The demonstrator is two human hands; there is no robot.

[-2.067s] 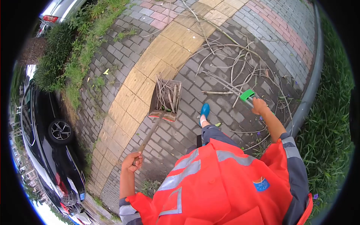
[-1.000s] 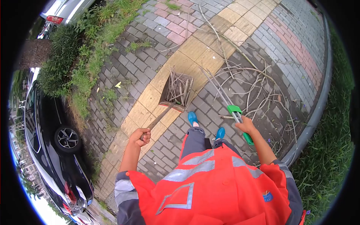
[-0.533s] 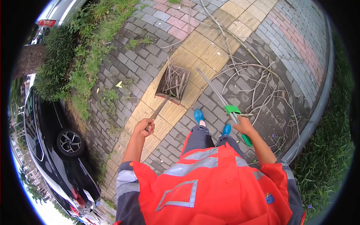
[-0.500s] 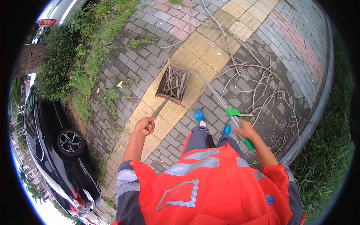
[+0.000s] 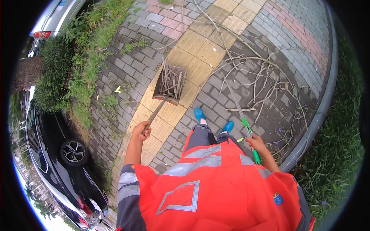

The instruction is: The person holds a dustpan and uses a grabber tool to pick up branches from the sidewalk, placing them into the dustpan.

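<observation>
My left hand [image 5: 141, 131] is closed around the long handle of a dustpan [image 5: 157, 87]. The dustpan rests on the yellow paving strip, and several cut sticks [image 5: 169, 79] lie inside it, some poking over its far edge. In my right hand [image 5: 257, 144] is the green handle of a litter picker [image 5: 236, 101], its thin metal shaft slanting forward and left. The far end of the picker hangs over or touches the grey bricks left of a heap of bare branches [image 5: 266, 69]; which one, I cannot tell.
A short stick [image 5: 241, 109] lies in front of my blue shoes [image 5: 227, 127]. One long branch [image 5: 219, 29] stretches across the pavement ahead. A kerb [image 5: 308, 144] and grass [image 5: 327, 165] border the right. Parked at left is a black car [image 5: 58, 142], beside weeds [image 5: 83, 88].
My right hand and the litter picker have shifted back and down, and the shaft now stands steeper. My right foot has moved left. The dustpan stays on the yellow strip.
</observation>
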